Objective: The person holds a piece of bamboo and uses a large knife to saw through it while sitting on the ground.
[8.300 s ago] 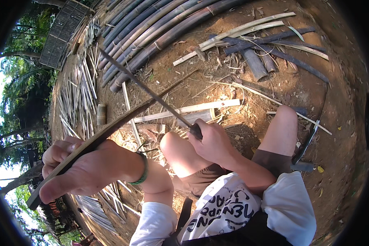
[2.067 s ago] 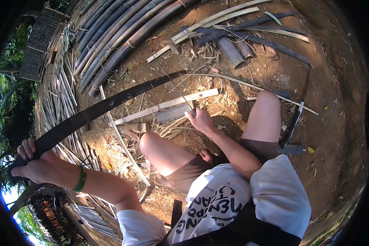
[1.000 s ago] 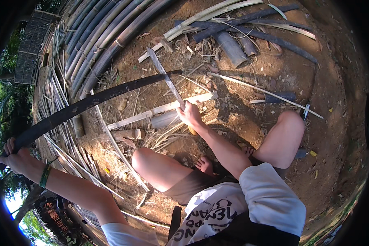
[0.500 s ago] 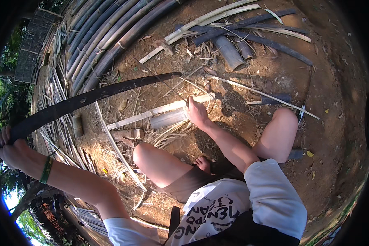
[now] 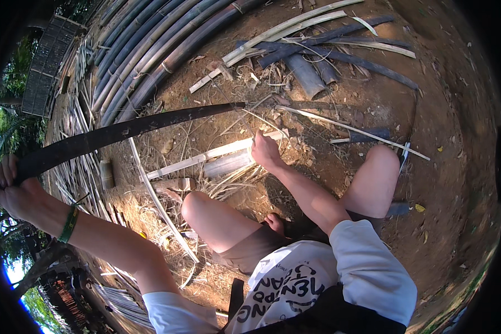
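Note:
A long, dark bamboo strip (image 5: 133,128) slants from the far left to the upper middle, held up off the ground. My left hand (image 5: 19,192) grips its near-left end, fingers wrapped round it. My right hand (image 5: 266,151) is closed in a fist near the strip's far end. A thin dark line runs up and left from that fist; what the fingers hold is too slim and shaded to name. Beside the fist lie a pale split strip (image 5: 206,158) and a short grey bamboo piece (image 5: 228,164) on the ground, over loose shavings.
Whole bamboo poles (image 5: 167,47) are stacked at the upper left. Dark and pale split pieces (image 5: 306,75) lie heaped at the upper right. A thin pale stick (image 5: 353,131) rests right of my right hand. My bent knees (image 5: 381,172) frame the work area.
My left hand and its end of the bamboo strip have shifted slightly. My right hand stays nearly in place; the thin dark line from it looks shorter and fainter.

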{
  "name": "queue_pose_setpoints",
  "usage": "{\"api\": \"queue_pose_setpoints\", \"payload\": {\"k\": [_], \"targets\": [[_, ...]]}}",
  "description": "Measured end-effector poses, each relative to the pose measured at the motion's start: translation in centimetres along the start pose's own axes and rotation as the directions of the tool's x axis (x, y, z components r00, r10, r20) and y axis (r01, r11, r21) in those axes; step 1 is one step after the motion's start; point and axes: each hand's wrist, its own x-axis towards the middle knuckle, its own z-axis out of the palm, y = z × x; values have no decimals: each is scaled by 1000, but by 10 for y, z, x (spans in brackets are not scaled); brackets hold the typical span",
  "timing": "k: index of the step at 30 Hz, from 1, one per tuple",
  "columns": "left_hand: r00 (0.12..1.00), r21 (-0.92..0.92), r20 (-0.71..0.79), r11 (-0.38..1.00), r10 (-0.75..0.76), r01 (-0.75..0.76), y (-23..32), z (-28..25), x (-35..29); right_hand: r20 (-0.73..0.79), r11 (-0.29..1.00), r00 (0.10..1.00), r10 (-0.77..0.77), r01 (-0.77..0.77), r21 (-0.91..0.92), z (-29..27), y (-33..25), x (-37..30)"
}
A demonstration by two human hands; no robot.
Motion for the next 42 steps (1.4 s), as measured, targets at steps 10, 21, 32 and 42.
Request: {"api": "queue_pose_setpoints", "payload": {"k": [10,21,32,42], "targets": [[991,-9,133,1000,-13,15,-12,31,-24,91,995,992,-92,95,-22,-38,-13,-6],[971,-97,232,993,-49,73,-23,67,-37,70,1000,998,0,1,-12,-37,23,-12],[965,-23,263,999,-15,22,-26,73,-46,120,986,991,-51,70,-153,-48,34,8],[956,47,293,999,-3,-11,-17,73,-61,138,996,989,53,-42,-80,-43,47,-6]]}}
